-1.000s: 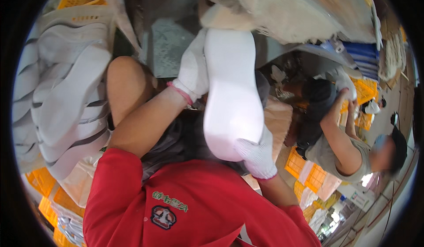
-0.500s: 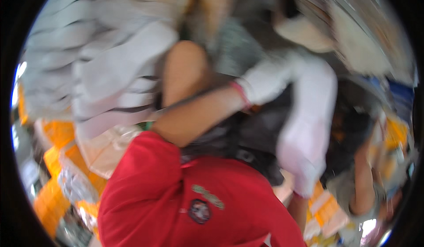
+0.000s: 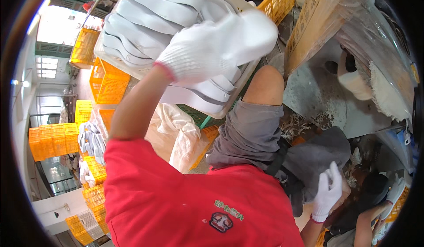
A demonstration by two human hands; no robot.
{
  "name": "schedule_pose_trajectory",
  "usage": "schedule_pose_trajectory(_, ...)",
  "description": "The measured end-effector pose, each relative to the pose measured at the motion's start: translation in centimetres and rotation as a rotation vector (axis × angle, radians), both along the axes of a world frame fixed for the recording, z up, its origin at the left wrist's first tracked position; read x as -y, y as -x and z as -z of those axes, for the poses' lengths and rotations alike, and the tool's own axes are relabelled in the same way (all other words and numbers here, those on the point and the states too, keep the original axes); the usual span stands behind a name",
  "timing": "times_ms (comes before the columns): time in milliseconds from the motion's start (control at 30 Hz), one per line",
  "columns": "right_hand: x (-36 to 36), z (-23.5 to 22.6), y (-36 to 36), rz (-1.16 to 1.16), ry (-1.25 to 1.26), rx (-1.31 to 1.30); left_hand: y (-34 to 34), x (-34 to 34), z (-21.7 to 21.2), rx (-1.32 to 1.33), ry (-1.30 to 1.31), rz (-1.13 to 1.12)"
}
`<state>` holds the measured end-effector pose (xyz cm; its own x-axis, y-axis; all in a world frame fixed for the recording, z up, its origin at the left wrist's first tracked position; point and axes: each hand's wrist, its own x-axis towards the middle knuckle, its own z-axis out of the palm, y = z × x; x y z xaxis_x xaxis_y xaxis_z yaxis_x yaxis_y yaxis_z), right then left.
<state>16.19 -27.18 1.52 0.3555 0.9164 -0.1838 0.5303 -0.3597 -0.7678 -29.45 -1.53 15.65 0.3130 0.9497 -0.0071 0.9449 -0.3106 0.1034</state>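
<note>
My left hand (image 3: 198, 55), in a white knitted glove with a pink cuff, is closed on a white shoe sole (image 3: 256, 35). Motion blurs the sole, and the glove hides part of it. Both are above a pale crate (image 3: 100, 52) stacked with similar white soles (image 3: 152, 4). My right hand (image 3: 328, 193), gloved the same way, is held up by my right hip with its fingers apart and nothing visible in it.
Yellow crates (image 3: 53, 139) are stacked along the left, another yellow crate (image 3: 280, 4) stands at the far side. Right of my knee are a cardboard box (image 3: 304, 26) and a grey metal surface (image 3: 304, 97). A co-worker's gloved hand (image 3: 395, 194) shows at lower right.
The left hand has swung from in front of my lap to over the crate at the left, carrying the sole. The right hand has let go of it and is lower. The view has turned.
</note>
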Motion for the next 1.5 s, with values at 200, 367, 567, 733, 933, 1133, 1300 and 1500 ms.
schedule_pose_trajectory(200, -4.5, -2.3, 6.6, 0.041, 0.404, -1.498, -13.2, 8.7, 1.3, 1.763, 0.595, -0.058)
schedule_pose_trajectory(367, -2.7, -4.1, 4.1, 0.276, -0.064, -0.691, -21.6, 12.5, 16.7, 2.423, 1.318, -0.198)
schedule_pose_trajectory(567, -0.9, -7.4, 1.9, 0.368, -0.164, -0.226, -34.0, 8.0, 17.8, 2.238, 1.345, -0.26)
schedule_pose_trajectory(733, -3.6, -7.8, 1.2, 0.355, -0.327, -0.172, -39.1, 7.0, 14.7, 2.024, 0.999, -0.389)
schedule_pose_trajectory(933, -13.6, -5.5, -1.9, 0.233, -0.55, 0.263, -40.9, -2.4, 22.2, 1.208, 0.423, 0.018)
schedule_pose_trajectory(1133, -21.2, -2.5, -5.2, 0.219, -0.537, -0.35, -30.8, -9.5, 23.0, 1.076, 0.895, -0.338)
schedule_pose_trajectory(1300, -23.6, -0.3, -7.3, 0.103, -0.483, 0.053, -26.2, -6.6, 17.9, 0.464, 0.547, -0.076)
schedule_pose_trajectory(1500, -25.3, 0.7, -9.0, -0.228, -0.615, 0.722, -26.8, -3.9, 16.1, 0.884, 0.826, 0.122)
